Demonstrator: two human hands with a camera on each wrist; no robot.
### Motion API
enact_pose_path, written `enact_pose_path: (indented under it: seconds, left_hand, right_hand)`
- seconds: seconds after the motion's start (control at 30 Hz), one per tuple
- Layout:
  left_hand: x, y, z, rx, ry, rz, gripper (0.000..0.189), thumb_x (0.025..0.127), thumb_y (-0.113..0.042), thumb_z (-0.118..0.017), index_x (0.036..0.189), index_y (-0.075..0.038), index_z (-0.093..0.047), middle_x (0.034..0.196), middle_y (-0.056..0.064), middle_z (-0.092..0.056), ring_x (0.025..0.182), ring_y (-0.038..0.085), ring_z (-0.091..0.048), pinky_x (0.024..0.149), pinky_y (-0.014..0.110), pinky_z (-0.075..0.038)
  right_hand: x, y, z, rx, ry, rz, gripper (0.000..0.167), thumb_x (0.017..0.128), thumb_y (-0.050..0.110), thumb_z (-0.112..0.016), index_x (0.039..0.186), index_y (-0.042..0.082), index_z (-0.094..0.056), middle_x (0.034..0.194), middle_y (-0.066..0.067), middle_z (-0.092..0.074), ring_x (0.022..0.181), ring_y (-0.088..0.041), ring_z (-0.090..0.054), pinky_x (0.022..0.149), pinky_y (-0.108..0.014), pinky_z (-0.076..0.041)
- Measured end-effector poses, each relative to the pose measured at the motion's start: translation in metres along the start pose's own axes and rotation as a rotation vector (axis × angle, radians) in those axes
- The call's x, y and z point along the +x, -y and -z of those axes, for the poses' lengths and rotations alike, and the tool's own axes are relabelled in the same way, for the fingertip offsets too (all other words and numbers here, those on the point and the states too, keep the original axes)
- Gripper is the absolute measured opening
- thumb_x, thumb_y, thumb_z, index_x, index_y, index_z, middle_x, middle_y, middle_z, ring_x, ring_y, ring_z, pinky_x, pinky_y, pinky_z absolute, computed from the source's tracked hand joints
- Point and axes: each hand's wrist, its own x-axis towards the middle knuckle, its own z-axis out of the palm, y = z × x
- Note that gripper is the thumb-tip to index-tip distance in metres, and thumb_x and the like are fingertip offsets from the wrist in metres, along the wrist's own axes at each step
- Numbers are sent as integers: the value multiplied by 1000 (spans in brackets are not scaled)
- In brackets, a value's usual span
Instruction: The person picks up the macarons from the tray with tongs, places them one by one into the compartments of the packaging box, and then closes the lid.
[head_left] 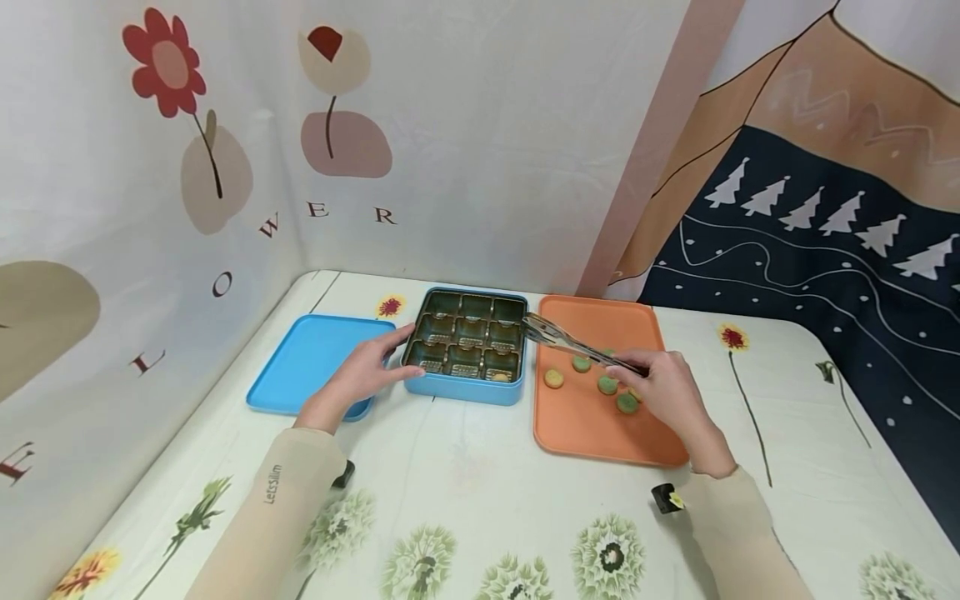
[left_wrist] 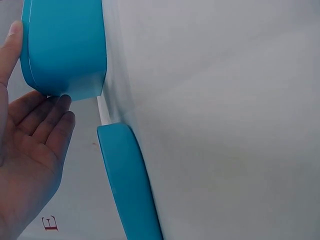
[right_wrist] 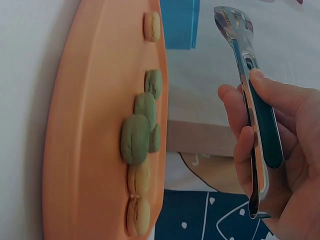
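Observation:
My right hand (head_left: pixel 670 393) holds metal tongs (right_wrist: pixel 265 120) with dark grip panels, thumb on one side and fingers on the other. The tongs' tips reach the right rim of a blue box (head_left: pixel 461 388); no macaron shows between them. Inside the box sits a dark divided insert (head_left: pixel 465 333), with a yellow macaron (head_left: pixel 500 377) in its front right compartment. My left hand (head_left: pixel 358 368) touches the box's left front corner, its thumb along the front and its fingers loosely extended at the side. Green macarons (right_wrist: pixel 135 140) and yellow macarons (head_left: pixel 553 379) lie on an orange tray (head_left: pixel 592 437).
A blue lid (head_left: pixel 307 358) lies left of the box, partly under my left forearm's line. The tray stands close to the box's right side. Patterned fabric walls (head_left: pixel 480 167) rise behind the flower-printed tablecloth (head_left: pixel 465 467).

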Motion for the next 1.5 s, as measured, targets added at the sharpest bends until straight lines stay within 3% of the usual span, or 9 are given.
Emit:
enact_pose_path:
  seconds: [0.1, 0.4, 0.63, 0.9, 1.1, 1.5]
  left_hand:
    - [-1, 0, 0, -1, -1, 2, 91, 88, -46, -73, 160, -17, -26, 164, 15, -28, 148, 42, -30, 116, 61, -33]
    - [-2, 0, -1, -2, -2, 6, 92, 87, -47, -73, 160, -16, -26, 164, 16, -29, 148, 43, -30, 115, 62, -34]
    - [-1, 1, -2, -1, -1, -2, 91, 88, -47, -73, 160, -16, -26, 164, 15, -29, 148, 42, -31, 115, 62, -34]
    - [-1, 0, -2, -4, 3, 9, 91, 88, -47, -73, 160, -17, -25, 164, 16, -28, 146, 43, -35, 115, 60, -35]
    - [-1, 0, -2, -1, 5, 11, 91, 88, -47, -72, 160, -17, -25, 164, 15, -27, 146, 42, -34, 116, 60, -35]
    - [1, 1, -1, 0, 8, 3, 91, 88, -46, -73, 160, -18, -24, 164, 14, -28, 146, 42, -35, 116, 59, -35]
  right_hand:
    - [3, 3, -5, 10, 14, -17, 20, 90, 18, -74, 104, 4, -78, 81, -10, -76, 67, -23, -70, 47, -22, -43]
    - [10, 10, -13, -23, 5, 17, 21, 89, 21, -75, 102, 4, -79, 77, -6, -75, 63, -14, -60, 55, -22, -45]
    - [12, 13, -16, 11, 37, 4, 21, 91, 21, -73, 103, 4, -77, 75, -10, -76, 66, -23, -70, 53, -22, -47]
    - [15, 17, -18, -53, 32, 20, 19, 91, 24, -74, 100, 8, -78, 68, -2, -72, 57, -10, -57, 55, -24, -43]
    - [16, 19, -19, -25, 78, -17, 21, 93, 24, -72, 104, 8, -78, 73, -2, -73, 59, -14, -62, 54, -25, -45]
    - [17, 20, -24, -45, 67, 1, 21, 92, 24, -72, 103, 8, -78, 65, 1, -67, 54, -11, -51, 48, -25, -37]
